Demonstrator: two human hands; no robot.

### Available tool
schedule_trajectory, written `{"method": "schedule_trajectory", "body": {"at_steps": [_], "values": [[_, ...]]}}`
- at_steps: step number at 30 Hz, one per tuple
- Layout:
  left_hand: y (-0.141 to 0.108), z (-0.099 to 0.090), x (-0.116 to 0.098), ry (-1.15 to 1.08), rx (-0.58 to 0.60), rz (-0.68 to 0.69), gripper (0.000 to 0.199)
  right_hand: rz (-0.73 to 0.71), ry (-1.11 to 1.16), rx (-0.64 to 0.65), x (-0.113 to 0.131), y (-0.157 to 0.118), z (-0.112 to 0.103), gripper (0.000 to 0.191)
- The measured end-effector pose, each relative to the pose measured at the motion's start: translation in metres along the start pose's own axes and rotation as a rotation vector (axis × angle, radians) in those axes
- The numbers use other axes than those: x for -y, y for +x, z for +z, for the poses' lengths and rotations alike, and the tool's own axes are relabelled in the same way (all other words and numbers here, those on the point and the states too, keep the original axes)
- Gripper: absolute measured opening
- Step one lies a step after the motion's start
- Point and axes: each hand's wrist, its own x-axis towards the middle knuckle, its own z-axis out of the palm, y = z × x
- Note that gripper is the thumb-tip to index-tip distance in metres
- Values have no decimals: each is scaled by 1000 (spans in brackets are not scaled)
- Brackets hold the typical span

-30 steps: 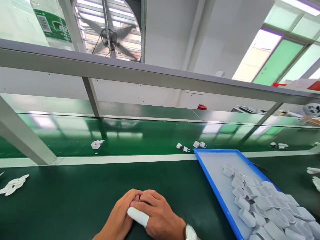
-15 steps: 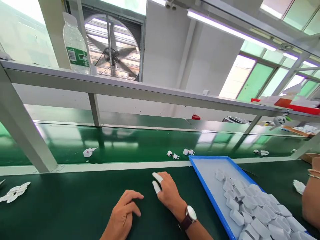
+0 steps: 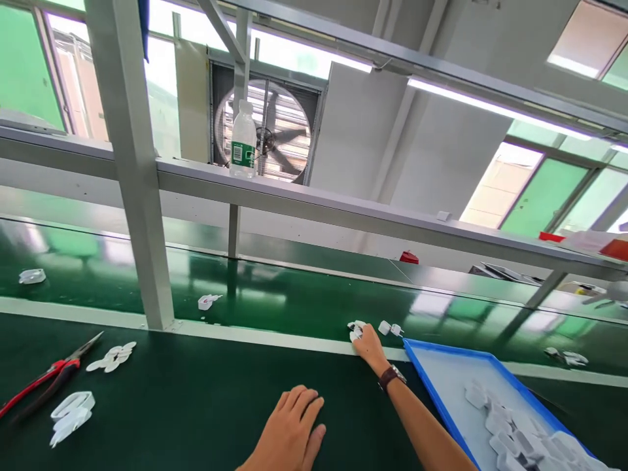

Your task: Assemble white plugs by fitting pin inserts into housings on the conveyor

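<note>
My right hand [image 3: 371, 348], with a watch on its wrist and white covers on fingertips, reaches onto the green belt. Its fingers close around a small white plug piece [image 3: 352, 325], partly hidden by the fingertips. Just right of it lies another pair of white plug pieces [image 3: 391, 328], with pins showing. Over the dark green tabletop, my left hand [image 3: 293, 425] is palm down with its fingers stretched out, holding nothing.
A blue-rimmed tray [image 3: 432, 387] of white plug housings stands at right. On the left lie red-handled pliers [image 3: 53, 374], flat white pieces [image 3: 112, 358] and white shells [image 3: 72, 415]. A metal post [image 3: 140, 196] carries a shelf with a plastic bottle [image 3: 243, 144].
My right hand has gone forward from the tabletop to the plug piece on the belt. My left hand has shifted right and flattened. The view has turned left, bringing the pliers into sight.
</note>
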Motion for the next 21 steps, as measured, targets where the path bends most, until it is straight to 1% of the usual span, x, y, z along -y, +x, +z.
{"method": "schedule_trajectory", "body": {"at_steps": [2,5,8,10,11,13,14,15,17,19,20,21], "values": [[-1,-2,5,39,9,-52,39,-31,72,27,16,-17,3,29],[-4,0,14,94,-19,-88,47,-117,187,106,41,-66,5,36],[-6,8,26,105,-71,-39,55,-190,261,200,62,-123,1,44],[-6,16,31,95,-69,31,49,-255,246,240,68,-151,-7,46],[-6,20,33,86,-59,67,45,-302,206,248,67,-161,-15,47],[-6,26,35,63,-38,123,38,-366,29,252,57,-170,-36,49],[-7,28,36,46,-35,135,37,-361,-82,246,47,-170,-50,50],[-7,29,36,26,-36,135,37,-325,-189,235,35,-168,-66,48],[-5,29,35,-29,-54,99,36,-189,-344,196,5,-158,-100,39],[-1,27,31,-102,-67,23,35,-27,-456,151,-28,-146,-132,27],[3,25,28,-140,-63,-26,35,45,-505,144,-44,-140,-145,24],[6,23,25,-177,-49,-82,36,100,-544,150,-58,-135,-157,26]]}}
